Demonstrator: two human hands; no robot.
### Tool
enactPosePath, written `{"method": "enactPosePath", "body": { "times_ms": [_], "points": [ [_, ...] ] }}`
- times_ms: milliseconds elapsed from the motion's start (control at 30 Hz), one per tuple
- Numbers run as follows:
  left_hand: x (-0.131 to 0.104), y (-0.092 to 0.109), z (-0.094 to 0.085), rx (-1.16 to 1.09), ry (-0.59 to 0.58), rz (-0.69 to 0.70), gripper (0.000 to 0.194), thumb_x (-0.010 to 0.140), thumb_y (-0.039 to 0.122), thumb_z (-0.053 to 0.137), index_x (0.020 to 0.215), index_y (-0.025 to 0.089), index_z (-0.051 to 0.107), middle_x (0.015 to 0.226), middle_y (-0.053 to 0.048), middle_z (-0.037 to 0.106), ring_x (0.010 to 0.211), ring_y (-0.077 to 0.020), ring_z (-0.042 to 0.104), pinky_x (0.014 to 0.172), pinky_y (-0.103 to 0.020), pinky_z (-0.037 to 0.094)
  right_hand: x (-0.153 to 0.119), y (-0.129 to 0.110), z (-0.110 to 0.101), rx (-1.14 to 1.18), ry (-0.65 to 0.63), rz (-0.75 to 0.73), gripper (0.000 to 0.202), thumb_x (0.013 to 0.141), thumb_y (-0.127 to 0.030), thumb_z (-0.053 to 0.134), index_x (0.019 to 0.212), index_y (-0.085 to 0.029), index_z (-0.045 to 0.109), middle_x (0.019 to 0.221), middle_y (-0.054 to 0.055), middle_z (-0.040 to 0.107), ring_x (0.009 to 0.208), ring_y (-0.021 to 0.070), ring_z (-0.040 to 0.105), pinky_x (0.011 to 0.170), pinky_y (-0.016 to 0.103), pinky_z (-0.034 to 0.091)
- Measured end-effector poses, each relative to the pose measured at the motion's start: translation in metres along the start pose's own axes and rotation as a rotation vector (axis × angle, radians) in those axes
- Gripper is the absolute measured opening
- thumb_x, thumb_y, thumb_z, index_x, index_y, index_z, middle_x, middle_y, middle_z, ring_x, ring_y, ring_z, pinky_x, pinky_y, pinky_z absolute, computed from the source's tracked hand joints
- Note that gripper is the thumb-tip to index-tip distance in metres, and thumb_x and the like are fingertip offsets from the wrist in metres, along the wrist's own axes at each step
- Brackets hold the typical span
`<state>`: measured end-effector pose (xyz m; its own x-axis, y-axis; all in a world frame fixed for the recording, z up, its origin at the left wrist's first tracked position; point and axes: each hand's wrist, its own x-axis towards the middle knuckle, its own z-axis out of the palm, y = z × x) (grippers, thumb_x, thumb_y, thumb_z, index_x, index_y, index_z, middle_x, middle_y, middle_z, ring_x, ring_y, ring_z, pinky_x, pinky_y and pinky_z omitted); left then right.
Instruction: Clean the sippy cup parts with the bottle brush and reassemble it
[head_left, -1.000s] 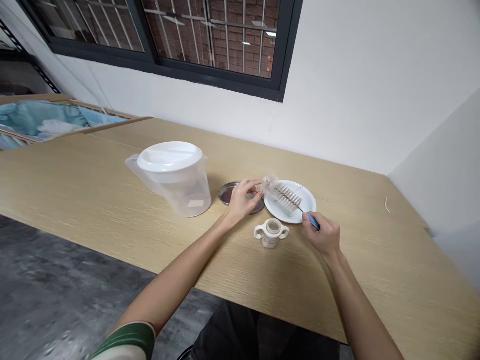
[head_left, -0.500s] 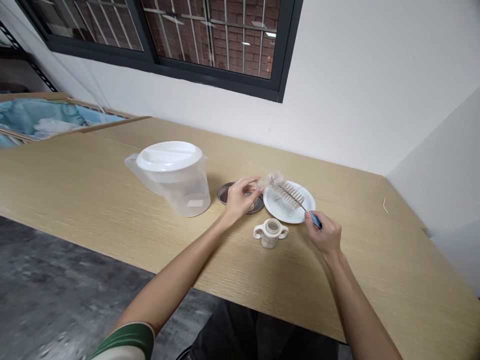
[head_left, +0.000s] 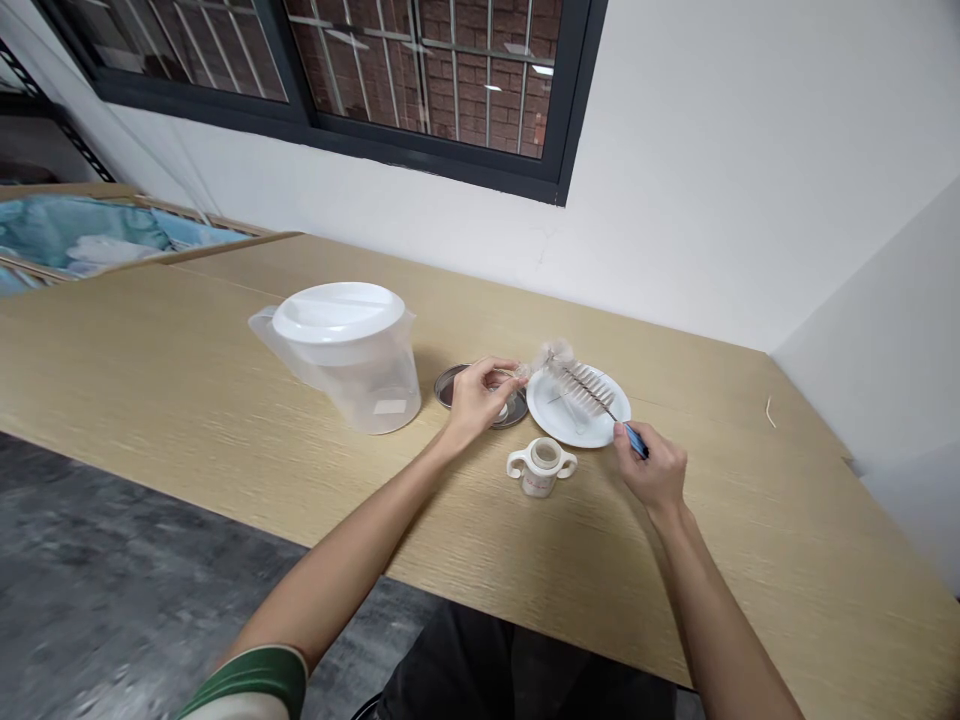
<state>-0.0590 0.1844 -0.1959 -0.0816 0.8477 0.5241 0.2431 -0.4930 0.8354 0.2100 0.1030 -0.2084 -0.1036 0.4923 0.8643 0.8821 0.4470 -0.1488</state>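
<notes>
My right hand (head_left: 652,465) is closed around the blue handle of a bottle brush (head_left: 592,388). Its pale bristles and fluffy tip point up and left, over a white plate (head_left: 570,425) on which some thin pieces lie. My left hand (head_left: 480,395) pinches a small clear piece (head_left: 523,371), too small to name, just left of the brush tip and apart from it. Under that hand a round metal tray (head_left: 450,385) is partly hidden. Nearer to me, between my forearms, stands a small white baby bottle (head_left: 541,468) with two handles and its top uncapped.
A translucent pitcher (head_left: 375,385) with a white lid stands left of my left hand. Behind the table are a white wall (head_left: 675,200) and a barred window. Blue-lined bins (head_left: 97,240) sit at the far left. A thin pale strip (head_left: 770,411) lies at the right.
The brush has shifted slightly to the right with my right hand, away from the clear piece in my left hand. My left hand has barely moved.
</notes>
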Motion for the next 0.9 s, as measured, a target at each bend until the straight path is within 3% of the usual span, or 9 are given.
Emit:
{"method": "enactPosePath", "body": {
  "times_ms": [267,900],
  "points": [
    [0.001,0.0006,-0.0002,-0.011,-0.005,-0.011,0.023,0.077,0.036,0.075,0.09,0.018,0.071,0.084,-0.006,0.076,0.072,-0.0212,0.073,0.063,-0.028,0.054,-0.0004,-0.0008,0.0005,0.01,-0.024,-0.01,0.018,0.092,-0.027,0.061,0.079,-0.015,0.066,0.049,-0.006,0.048,0.043,0.0069,0.045,0.049,0.021,0.032],
    [0.0015,0.0023,-0.001,-0.014,0.038,0.033,0.029,0.075,0.04,0.078,0.093,0.018,0.072,0.095,-0.008,0.075,0.074,-0.0202,0.072,0.068,-0.03,0.057,-0.0003,-0.0052,0.0011,0.038,-0.032,-0.021,0.018,0.093,-0.025,0.06,0.079,-0.015,0.065,0.049,-0.007,0.045,0.043,0.0062,0.042,0.048,0.021,0.032]
  ]
}}
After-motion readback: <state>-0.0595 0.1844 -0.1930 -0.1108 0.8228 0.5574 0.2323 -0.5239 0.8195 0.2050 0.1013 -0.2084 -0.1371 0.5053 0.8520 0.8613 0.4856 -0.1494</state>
